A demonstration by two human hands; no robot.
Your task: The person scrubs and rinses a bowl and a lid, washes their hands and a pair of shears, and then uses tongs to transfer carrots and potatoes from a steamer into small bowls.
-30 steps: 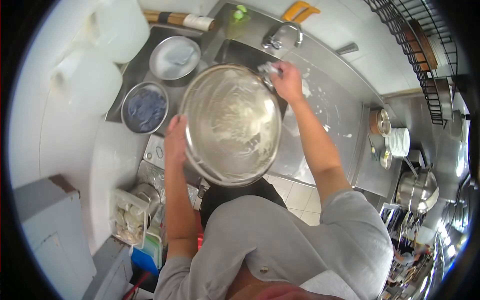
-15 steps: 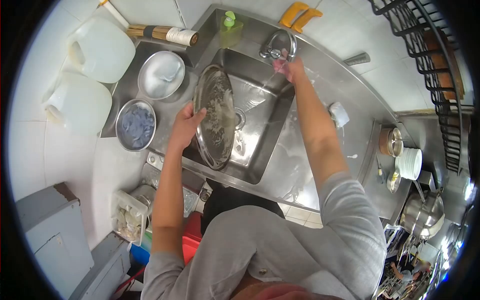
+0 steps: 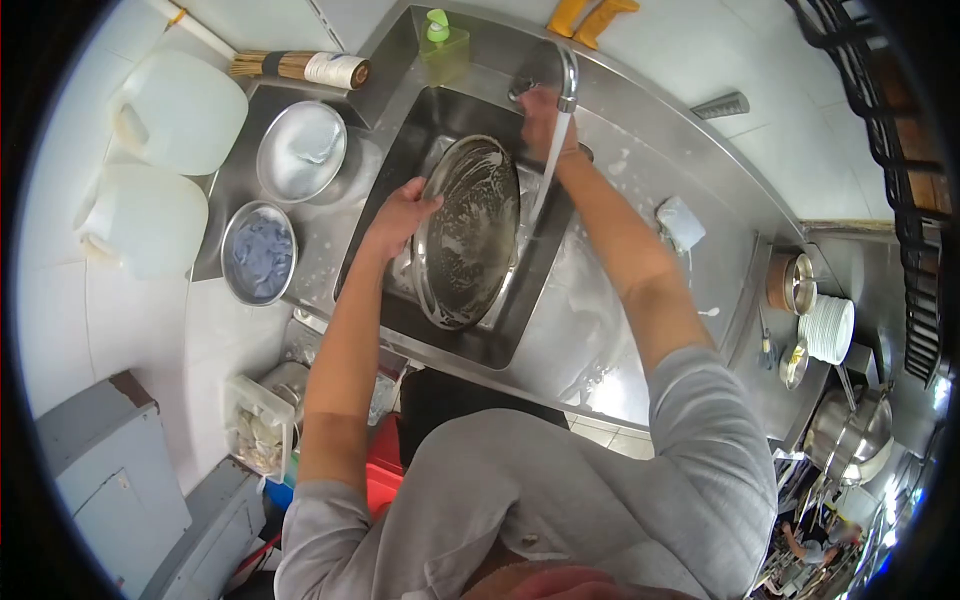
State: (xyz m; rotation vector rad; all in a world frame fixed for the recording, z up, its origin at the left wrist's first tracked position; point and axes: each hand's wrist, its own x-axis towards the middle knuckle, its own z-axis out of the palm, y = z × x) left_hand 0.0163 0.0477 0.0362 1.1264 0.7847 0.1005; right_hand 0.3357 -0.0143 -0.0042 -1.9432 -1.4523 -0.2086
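Note:
My left hand (image 3: 405, 215) is closed on the left rim of a large round metal tray (image 3: 468, 235), with the thumb over its face. The tray is tilted over the sink (image 3: 375, 290), and streaks of suds cover its surface. At the faucet (image 3: 568, 80), my right hand (image 3: 545, 120) is by the base and knob; its fingers are blurred and partly hidden. A stream of water (image 3: 547, 180) runs from the spout into the sink, just right of the tray.
Left of the sink stand a bowl of suds (image 3: 300, 150) and a bowl with bluish-grey cloth (image 3: 258, 255). Behind are a bamboo brush (image 3: 290, 66) and a green-topped soap bottle (image 3: 440, 50). A white sponge-like block (image 3: 680, 223) lies on the right counter (image 3: 620, 290).
The tray and my left hand have moved right, and the tray shows more of its face. Water now runs in a full stream from the faucet, where my right hand has stayed.

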